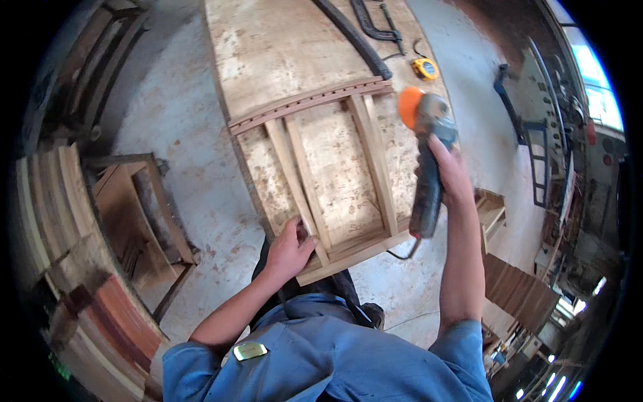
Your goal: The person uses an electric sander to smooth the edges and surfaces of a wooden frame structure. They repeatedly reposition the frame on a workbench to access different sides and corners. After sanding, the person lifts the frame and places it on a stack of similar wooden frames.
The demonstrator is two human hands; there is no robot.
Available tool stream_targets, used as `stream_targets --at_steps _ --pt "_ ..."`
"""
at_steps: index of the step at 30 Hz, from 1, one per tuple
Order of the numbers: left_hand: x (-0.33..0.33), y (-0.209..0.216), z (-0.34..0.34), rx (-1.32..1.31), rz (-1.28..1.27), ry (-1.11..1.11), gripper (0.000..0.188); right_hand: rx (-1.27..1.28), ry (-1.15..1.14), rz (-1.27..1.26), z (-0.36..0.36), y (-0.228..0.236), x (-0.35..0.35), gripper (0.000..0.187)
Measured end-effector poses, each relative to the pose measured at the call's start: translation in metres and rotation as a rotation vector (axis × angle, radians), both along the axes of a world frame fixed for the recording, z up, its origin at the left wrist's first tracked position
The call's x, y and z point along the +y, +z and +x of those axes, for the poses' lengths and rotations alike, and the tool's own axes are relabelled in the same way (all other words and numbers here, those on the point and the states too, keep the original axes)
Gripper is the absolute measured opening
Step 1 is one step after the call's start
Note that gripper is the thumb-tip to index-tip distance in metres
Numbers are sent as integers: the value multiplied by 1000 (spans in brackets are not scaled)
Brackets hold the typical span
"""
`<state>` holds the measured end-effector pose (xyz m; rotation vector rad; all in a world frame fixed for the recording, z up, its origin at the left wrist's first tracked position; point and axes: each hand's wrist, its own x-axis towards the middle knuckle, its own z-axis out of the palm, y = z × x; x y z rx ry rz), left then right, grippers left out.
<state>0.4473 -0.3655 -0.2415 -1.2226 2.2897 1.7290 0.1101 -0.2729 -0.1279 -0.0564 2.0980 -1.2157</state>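
Observation:
A wooden frame (365, 144) of several slats and rails lies flat on a worn plywood workbench (281, 47). My left hand (289, 249) presses on the near end of a slat, at the frame's front rail. My right hand (447, 171) grips the grey body of an angle grinder (429, 144), held up over the frame's right side. Its orange disc guard (410, 107) points toward the far rail. The power cord (402, 253) hangs from the grinder's rear end.
On the far end of the bench lie a black hose (355, 40), a black clamp (375, 23) and a yellow tape measure (425, 68). Stacked planks (60, 201) and a wooden furniture piece (137, 214) stand on the left. More wooden pieces (512, 288) sit at right.

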Motion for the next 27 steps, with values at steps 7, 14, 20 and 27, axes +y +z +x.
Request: stream_targets --at_steps 7,14,20,27 --pt "45 60 -29 181 -492 -617 59 -55 -64 -118 54 27 112 36" --pt "108 13 -75 -120 -689 -699 27 -90 -231 -106 86 38 236 31" --pt "86 84 -73 -141 -448 -710 27 -78 -328 -175 82 37 312 30" --pt "86 161 -21 -273 -535 -599 39 -56 -254 -281 77 28 326 30"
